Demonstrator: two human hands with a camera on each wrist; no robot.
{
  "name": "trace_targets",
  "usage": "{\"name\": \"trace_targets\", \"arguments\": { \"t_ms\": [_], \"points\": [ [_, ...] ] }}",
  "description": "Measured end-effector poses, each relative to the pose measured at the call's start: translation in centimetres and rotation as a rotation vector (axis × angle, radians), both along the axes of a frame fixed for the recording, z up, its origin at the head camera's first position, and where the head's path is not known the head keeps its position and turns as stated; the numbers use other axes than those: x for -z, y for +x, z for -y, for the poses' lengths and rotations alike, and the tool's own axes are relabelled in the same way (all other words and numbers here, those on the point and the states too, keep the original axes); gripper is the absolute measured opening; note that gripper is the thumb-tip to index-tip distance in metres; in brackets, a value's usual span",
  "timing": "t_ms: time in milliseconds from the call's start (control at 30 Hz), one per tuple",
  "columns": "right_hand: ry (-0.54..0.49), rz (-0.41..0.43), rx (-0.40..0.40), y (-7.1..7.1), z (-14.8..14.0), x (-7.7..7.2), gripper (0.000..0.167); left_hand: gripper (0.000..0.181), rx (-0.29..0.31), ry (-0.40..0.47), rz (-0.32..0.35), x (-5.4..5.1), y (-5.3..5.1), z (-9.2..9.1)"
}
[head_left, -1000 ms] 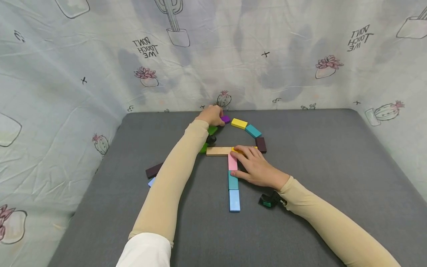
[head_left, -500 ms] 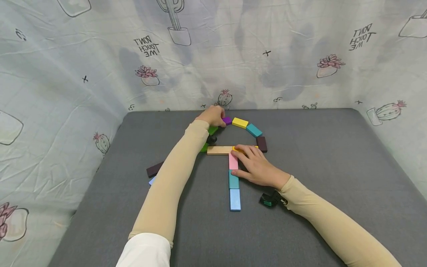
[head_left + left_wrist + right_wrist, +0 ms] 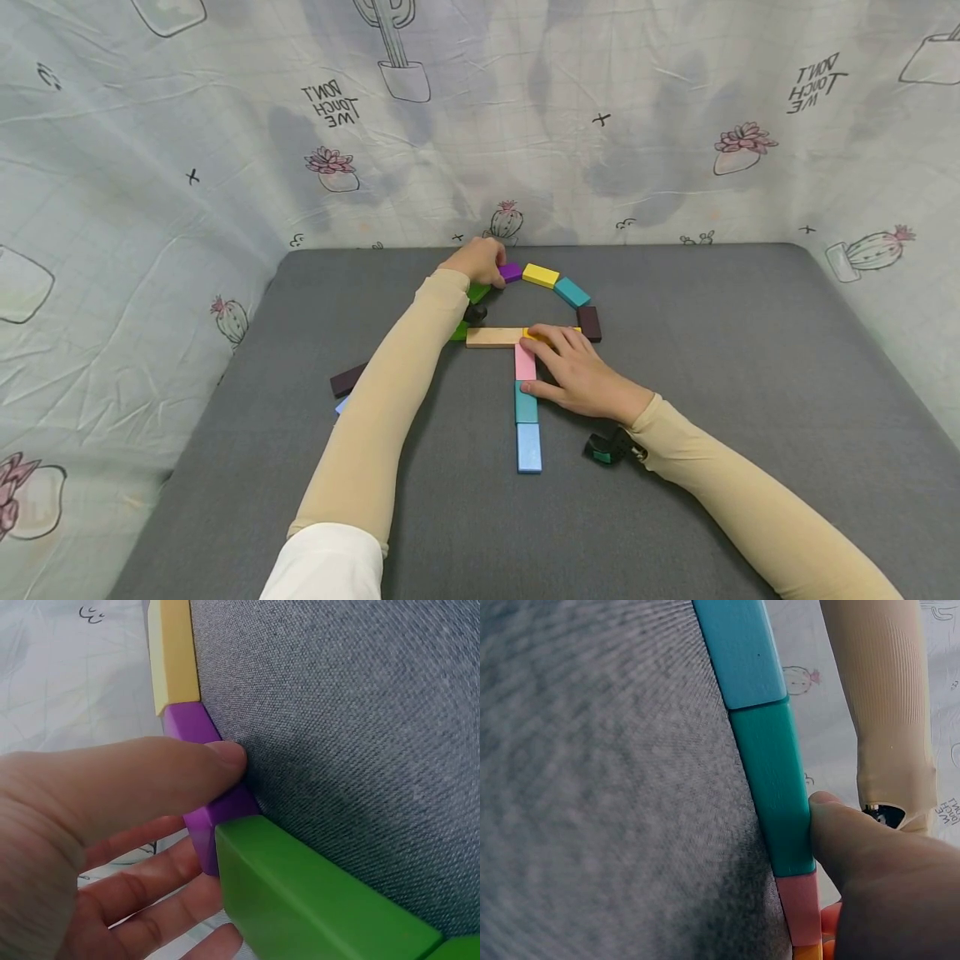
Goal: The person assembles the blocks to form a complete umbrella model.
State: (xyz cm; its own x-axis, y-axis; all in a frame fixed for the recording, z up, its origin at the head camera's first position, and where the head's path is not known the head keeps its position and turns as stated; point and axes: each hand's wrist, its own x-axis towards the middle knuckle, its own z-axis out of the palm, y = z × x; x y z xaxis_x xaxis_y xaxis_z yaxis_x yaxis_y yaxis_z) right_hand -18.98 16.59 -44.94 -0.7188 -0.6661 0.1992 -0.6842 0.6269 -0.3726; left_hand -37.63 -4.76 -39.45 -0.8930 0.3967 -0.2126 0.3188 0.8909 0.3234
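My left hand (image 3: pixel 480 260) is at the back of a ring of coloured wooden blocks. It pinches a purple block (image 3: pixel 234 802), thumb on the inner side and fingers on the outer. One end of that block touches a green block (image 3: pixel 300 889); a yellow block (image 3: pixel 180 656) is at its other end. My right hand (image 3: pixel 581 379) rests by the ring's front row, its fingers partly covering an orange-yellow block (image 3: pixel 529 334). Its thumb touches the side of a teal block (image 3: pixel 775 791), which stands between a pink block (image 3: pixel 801 907) and a light blue block (image 3: pixel 744 656).
A tan block (image 3: pixel 493 337) lies in the front row. A blue-teal block (image 3: pixel 572 292) and a dark brown block (image 3: pixel 588 323) curve along the right. Left of my left sleeve, another dark block (image 3: pixel 347 381) and a part-hidden blue block (image 3: pixel 342 406) lie on the grey table (image 3: pixel 712 350).
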Motion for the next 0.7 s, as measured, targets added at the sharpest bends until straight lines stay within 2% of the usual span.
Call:
{"name": "trace_targets", "arguments": {
  "t_ms": [700],
  "points": [
    [0.000,-0.010,0.000,0.01,0.05,0.02,0.065,0.045,-0.015,0.037,0.059,-0.48,0.29,0.40]
  ]
}}
